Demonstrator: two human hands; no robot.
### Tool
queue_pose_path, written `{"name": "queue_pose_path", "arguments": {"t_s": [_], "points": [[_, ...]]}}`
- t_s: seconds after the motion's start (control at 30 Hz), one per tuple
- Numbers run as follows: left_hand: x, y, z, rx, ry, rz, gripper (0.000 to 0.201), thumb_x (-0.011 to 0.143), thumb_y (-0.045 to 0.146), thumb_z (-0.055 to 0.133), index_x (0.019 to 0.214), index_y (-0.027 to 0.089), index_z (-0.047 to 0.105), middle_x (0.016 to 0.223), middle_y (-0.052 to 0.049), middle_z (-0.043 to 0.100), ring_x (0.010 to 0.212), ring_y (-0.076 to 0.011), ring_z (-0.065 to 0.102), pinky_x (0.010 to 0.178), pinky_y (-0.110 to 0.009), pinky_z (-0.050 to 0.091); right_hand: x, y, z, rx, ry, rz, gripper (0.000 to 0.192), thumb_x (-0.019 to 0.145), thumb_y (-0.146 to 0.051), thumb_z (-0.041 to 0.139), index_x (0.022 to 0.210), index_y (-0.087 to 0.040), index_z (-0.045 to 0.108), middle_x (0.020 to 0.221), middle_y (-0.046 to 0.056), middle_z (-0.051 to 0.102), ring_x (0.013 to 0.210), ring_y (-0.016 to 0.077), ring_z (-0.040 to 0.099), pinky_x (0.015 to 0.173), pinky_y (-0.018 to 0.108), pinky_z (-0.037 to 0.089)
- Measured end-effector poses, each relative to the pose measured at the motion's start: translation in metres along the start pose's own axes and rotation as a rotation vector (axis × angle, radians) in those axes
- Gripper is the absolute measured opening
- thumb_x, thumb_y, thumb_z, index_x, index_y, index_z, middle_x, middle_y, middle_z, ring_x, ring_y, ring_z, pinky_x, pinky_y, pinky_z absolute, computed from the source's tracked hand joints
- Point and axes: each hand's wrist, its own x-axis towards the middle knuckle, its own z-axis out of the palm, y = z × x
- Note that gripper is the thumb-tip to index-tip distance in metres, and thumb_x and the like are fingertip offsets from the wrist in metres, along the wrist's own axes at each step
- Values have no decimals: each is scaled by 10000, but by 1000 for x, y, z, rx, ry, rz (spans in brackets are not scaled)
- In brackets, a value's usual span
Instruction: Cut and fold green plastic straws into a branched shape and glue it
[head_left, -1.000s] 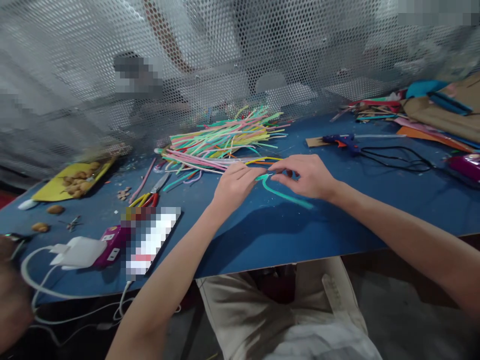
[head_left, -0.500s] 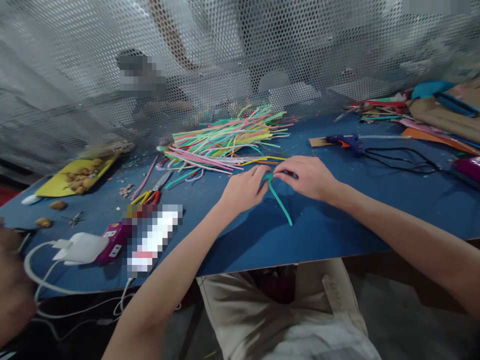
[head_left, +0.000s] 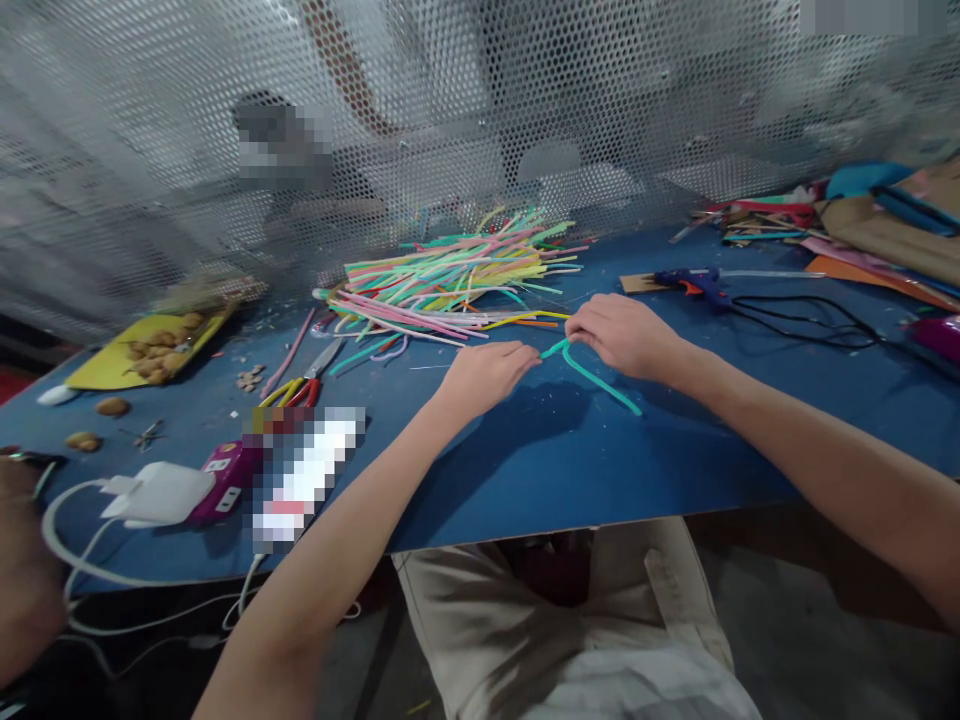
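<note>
My left hand (head_left: 486,374) and my right hand (head_left: 621,334) both pinch a teal pipe cleaner (head_left: 600,378) just above the blue table (head_left: 675,450). The left fingertips hold its short end near the middle. From the right hand the long end trails down and to the right onto the table. Behind the hands lies a pile of coloured pipe cleaners (head_left: 450,275).
Red-and-yellow pliers (head_left: 304,385) lie left of the hands. A blue glue gun (head_left: 694,283) with a black cable (head_left: 802,318) sits at the right. Paper scraps (head_left: 862,230) fill the far right. A yellow tray of nuts (head_left: 142,355), a white charger (head_left: 154,500) and a perforated screen (head_left: 480,120) stand beyond.
My hands have drawn apart, the right one moving right and back. The pipe cleaner's loose end swung from pointing down towards me to pointing right.
</note>
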Motion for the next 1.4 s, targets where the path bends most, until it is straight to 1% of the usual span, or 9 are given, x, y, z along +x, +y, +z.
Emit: {"name": "queue_pose_path", "arguments": {"t_s": [0.23, 0.3, 0.4, 0.5, 0.73, 0.87, 0.93, 1.17, 1.4], "points": [[-2, -4, 13, -272, 117, -70, 276, 1050, 301, 473, 1131, 162, 698, 951, -73, 773, 845, -164, 726, 827, -280, 529, -3, 4, 3, 138, 23, 44, 305, 1059, -348, 429, 1013, -155, 660, 961, 114, 719, 901, 236, 630, 845, 363, 478], [-2, -4, 14, -303, 114, -88, 271, 1045, 279, 470, 1114, 153, 700, 974, -81, 772, 884, -173, 727, 858, -290, 535, -5, 6, 6, 179, 1, 79, 299, 1049, -360, 445, 1032, -162, 669, 986, 118, 729, 930, 241, 648, 855, 368, 493], [-2, -3, 15, -329, 72, -106, 272, 1039, 260, 460, 1103, 155, 702, 1002, -86, 770, 929, -182, 723, 893, -303, 536, -8, 9, 12, 233, -26, 110, 294, 1029, -375, 477, 1055, -178, 695, 1026, 117, 747, 964, 243, 669, 879, 377, 506], [-2, -4, 16, -355, 42, -139, 263, 1032, 263, 472, 1103, 166, 706, 1012, -78, 771, 937, -178, 719, 907, -300, 530, -10, 11, 17, 273, -40, 146, 286, 1014, -378, 505, 1043, -186, 714, 1009, 106, 755, 942, 236, 680, 859, 364, 509], [-1, -10, 19, -420, -2, -196, 263, 1025, 297, 484, 1050, 180, 718, 1046, -67, 772, 968, -188, 707, 905, -304, 510, -10, 12, 25, 271, -85, 252, 249, 992, -340, 533, 1010, -176, 719, 985, 103, 758, 900, 235, 683, 835, 360, 493], [-1, -9, 22, -484, -54, -234, 242, 1016, 286, 478, 994, 186, 697, 889, -33, 758, 819, -160, 689, 802, -279, 495, -10, 9, 31, 335, -88, 300, 229, 985, -334, 551, 971, -172, 712, 934, 81, 754, 838, 211, 672, 797, 333, 479], [-1, -7, 23, -469, -73, -238, 239, 1016, 300, 475, 954, 191, 679, 854, -22, 741, 778, -156, 669, 748, -271, 469, -10, 8, 34, 375, -88, 324, 222, 980, -332, 557, 953, -176, 712, 894, 63, 749, 786, 190, 656, 769, 314, 470], [-2, -6, 26, -396, -62, -231, 219, 1008, 281, 467, 922, 197, 650, 859, -28, 719, 768, -163, 640, 714, -274, 418, -11, 5, 42, 457, -22, 382, 245, 961, -364, 579, 904, -179, 729, 800, 37, 738, 672, 153, 607, 686, 283, 439], [-1, -7, 25, -446, -70, -243, 197, 996, 268, 488, 890, 196, 638, 797, -10, 704, 705, -144, 616, 695, -259, 419, -14, 4, 46, 496, -24, 368, 244, 965, -353, 562, 923, -192, 739, 836, 32, 760, 666, 150, 622, 684, 285, 451]]}}
